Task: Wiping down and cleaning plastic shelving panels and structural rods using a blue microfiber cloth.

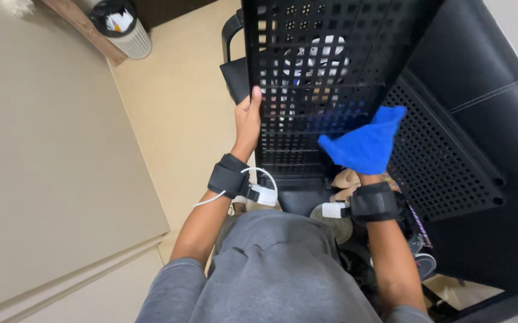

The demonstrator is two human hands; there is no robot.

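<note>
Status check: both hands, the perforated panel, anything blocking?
Left hand grips black perforated panel at its left edge. Right hand hidden under blue cloth, pressed on panel. Second perforated panel alongside; no obstruction seen.

A white ribbed waste bin (pixel 121 27) lined with a black bag is seen at the top left, on a beige floor (pixel 175 107). Shoes (pixel 423 263) are glimpsed at the lower right.

One head-worn camera looks steeply down — close over both forearms, floor below.
</note>
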